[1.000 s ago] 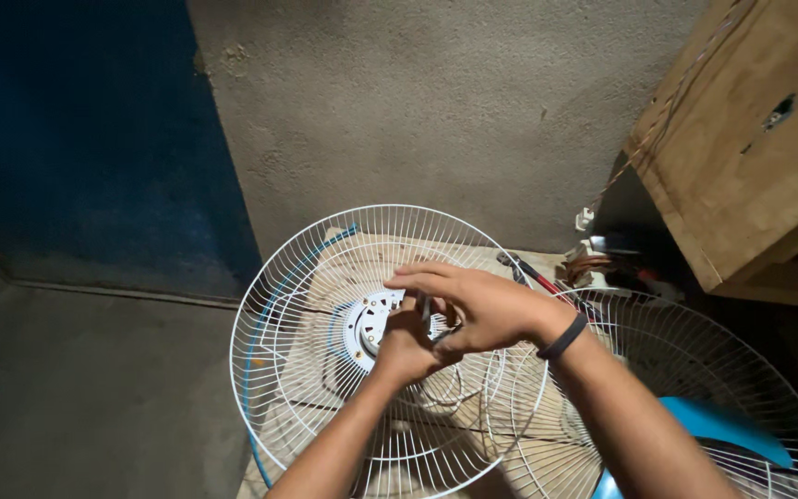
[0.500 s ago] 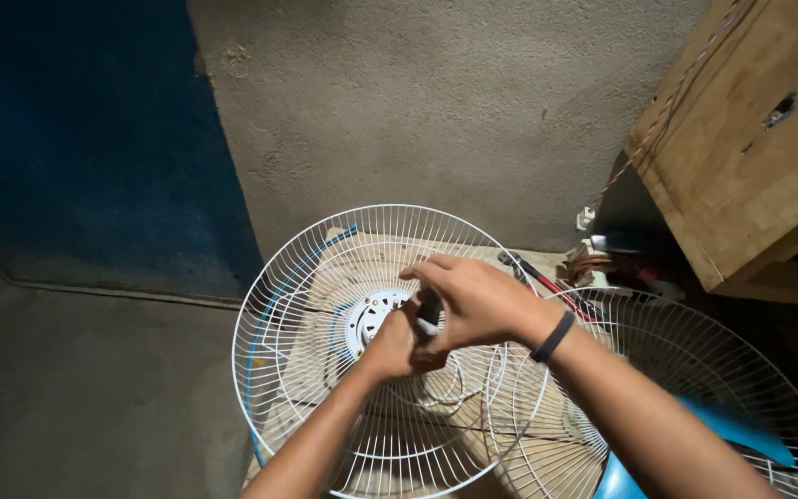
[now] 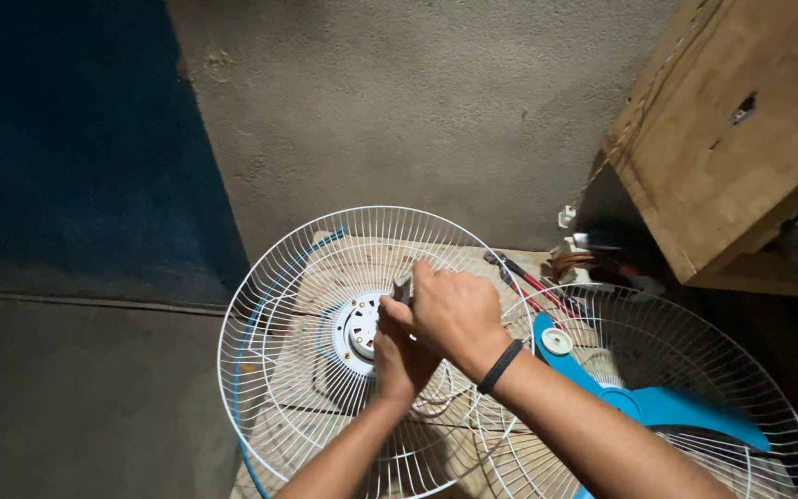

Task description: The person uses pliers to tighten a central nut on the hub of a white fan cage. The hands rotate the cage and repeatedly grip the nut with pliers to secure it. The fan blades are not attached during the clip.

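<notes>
A white wire fan guard (image 3: 279, 333) lies flat on a wooden board, with a round white motor hub (image 3: 359, 331) at its centre. Both hands meet just right of the hub. My right hand (image 3: 454, 314), with a black band on the wrist, is closed over a small grey part (image 3: 403, 287) that sticks out between the fingers. My left hand (image 3: 399, 359) lies under the right hand, fingers curled against the hub's edge; what it grips is hidden.
A second wire guard (image 3: 695, 370) lies to the right with a blue fan blade (image 3: 658, 407) and a white cap (image 3: 557, 342) on it. Red and black tools (image 3: 528, 277) rest behind. A wooden box (image 3: 741, 120) stands at the upper right, before a rough concrete wall.
Both hands have slid a little right and toward me at the hub, the right hand closing tighter over the small part. The view has shifted slightly.
</notes>
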